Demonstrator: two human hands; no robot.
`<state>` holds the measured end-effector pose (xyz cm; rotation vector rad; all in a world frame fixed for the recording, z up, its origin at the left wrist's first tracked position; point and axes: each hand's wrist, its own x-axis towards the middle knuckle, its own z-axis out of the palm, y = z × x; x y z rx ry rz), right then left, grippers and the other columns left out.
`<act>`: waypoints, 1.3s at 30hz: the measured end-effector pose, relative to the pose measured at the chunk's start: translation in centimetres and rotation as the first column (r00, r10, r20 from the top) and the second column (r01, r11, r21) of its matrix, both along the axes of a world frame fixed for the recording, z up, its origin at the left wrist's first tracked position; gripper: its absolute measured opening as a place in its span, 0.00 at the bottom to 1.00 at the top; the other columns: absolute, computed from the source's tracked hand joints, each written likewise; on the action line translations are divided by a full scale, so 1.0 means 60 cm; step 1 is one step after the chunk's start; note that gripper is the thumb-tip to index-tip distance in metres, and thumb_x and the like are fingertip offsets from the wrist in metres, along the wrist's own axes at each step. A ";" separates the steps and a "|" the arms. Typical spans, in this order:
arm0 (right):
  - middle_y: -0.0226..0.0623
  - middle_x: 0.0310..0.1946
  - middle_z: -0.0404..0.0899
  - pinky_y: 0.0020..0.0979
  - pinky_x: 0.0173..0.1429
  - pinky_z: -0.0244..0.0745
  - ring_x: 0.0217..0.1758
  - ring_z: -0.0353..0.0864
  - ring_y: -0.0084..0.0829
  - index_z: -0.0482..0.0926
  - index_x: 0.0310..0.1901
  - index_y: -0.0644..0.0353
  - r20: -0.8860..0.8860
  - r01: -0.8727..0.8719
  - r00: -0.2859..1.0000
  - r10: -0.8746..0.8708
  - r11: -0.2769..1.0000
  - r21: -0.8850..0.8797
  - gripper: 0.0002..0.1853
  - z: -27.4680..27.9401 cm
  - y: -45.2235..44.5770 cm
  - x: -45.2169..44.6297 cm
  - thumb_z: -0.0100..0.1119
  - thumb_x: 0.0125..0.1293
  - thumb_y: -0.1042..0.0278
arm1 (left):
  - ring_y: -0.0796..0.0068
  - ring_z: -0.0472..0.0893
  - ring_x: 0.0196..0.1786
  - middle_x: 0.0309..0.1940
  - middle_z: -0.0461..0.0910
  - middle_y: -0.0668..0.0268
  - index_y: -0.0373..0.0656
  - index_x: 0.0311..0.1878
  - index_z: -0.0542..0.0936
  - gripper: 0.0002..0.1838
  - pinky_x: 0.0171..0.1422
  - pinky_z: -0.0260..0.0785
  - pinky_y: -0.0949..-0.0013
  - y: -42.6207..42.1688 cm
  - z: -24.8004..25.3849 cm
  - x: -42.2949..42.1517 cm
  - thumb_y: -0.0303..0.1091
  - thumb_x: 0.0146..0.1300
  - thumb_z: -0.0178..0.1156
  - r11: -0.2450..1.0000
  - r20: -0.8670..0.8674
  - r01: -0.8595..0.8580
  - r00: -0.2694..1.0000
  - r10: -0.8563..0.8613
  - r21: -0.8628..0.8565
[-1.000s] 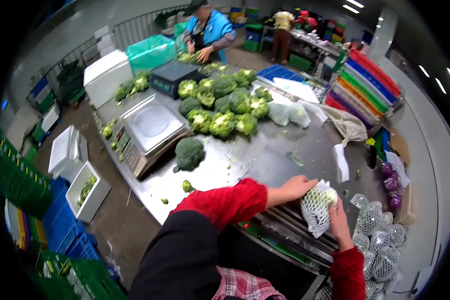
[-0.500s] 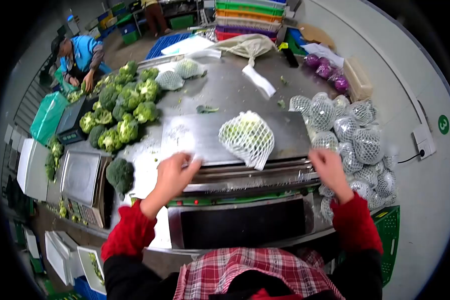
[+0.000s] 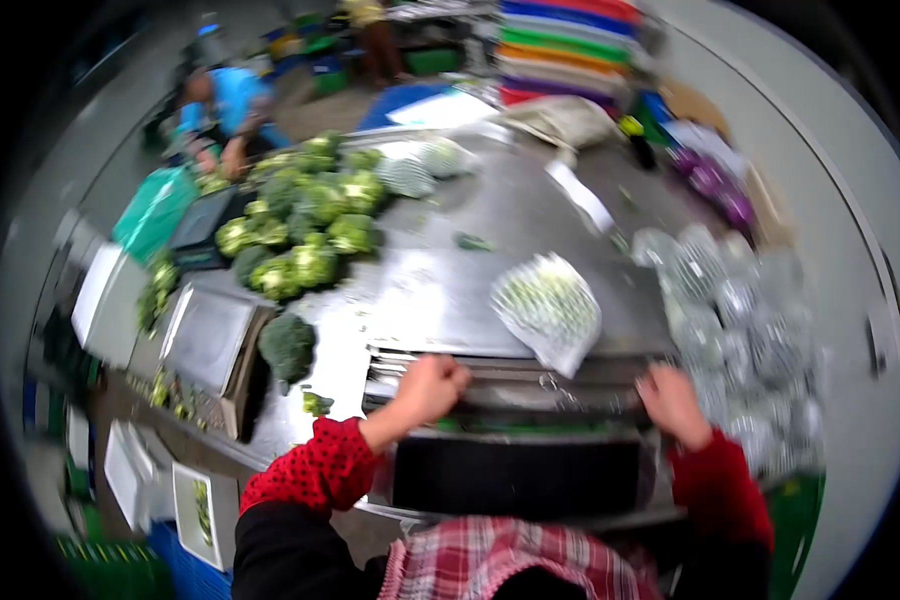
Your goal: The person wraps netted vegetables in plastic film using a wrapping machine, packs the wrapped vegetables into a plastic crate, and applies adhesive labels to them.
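My left hand [image 3: 432, 388] is closed in a pinch over the left part of the metal roller bars [image 3: 540, 385] at the table's front. My right hand [image 3: 675, 405] is also pinched, at the right end of those bars. Whatever the fingers hold is too thin or blurred to make out. Beyond the bars, between my hands, a broccoli head in a white foam net [image 3: 548, 305] lies on the metal plate [image 3: 430, 310]. A black panel [image 3: 515, 475] sits just in front of the bars.
Bare broccoli heads [image 3: 315, 205] are piled at the left, near a scale [image 3: 210, 335]. Netted, shiny wrapped heads [image 3: 750, 330] are heaped at the right. Purple vegetables [image 3: 710, 185] lie behind them. A person in blue [image 3: 235, 110] works at the far left.
The whole view has shifted, so things appear farther right and lower. Both hands have come nearer to me, from the plate's front edge to the bars. My left fingers have closed.
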<state>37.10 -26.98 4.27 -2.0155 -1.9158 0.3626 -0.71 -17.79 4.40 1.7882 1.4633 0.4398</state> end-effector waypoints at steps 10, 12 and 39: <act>0.45 0.27 0.81 0.34 0.37 0.81 0.26 0.79 0.31 0.71 0.28 0.59 -0.923 0.130 -0.322 0.209 0.976 0.176 0.15 0.234 0.089 -0.045 0.44 0.74 0.64 | 0.48 0.82 0.48 0.45 0.81 0.38 0.36 0.29 0.73 0.19 0.56 0.72 0.53 0.059 0.213 0.052 0.40 0.73 0.45 0.999 0.993 -0.045 0.118 0.021 -0.015; 0.46 0.33 0.82 0.35 0.47 0.80 0.33 0.81 0.35 0.72 0.30 0.60 -0.962 0.343 -0.124 0.243 0.920 0.189 0.14 0.135 0.223 -0.054 0.46 0.73 0.63 | 0.57 0.82 0.48 0.43 0.83 0.48 0.35 0.36 0.77 0.16 0.54 0.72 0.55 0.198 0.115 0.116 0.39 0.72 0.50 0.962 0.857 -0.226 0.515 -0.016 0.153; 0.39 0.28 0.83 0.29 0.38 0.76 0.30 0.83 0.29 0.82 0.37 0.65 -0.774 -0.418 0.632 0.030 0.855 -0.308 0.14 0.120 -0.085 -0.109 0.65 0.58 0.61 | 0.59 0.85 0.40 0.43 0.84 0.53 0.34 0.50 0.81 0.28 0.45 0.79 0.62 -0.076 0.036 -0.003 0.46 0.52 0.73 0.789 0.347 0.599 0.718 -0.604 0.136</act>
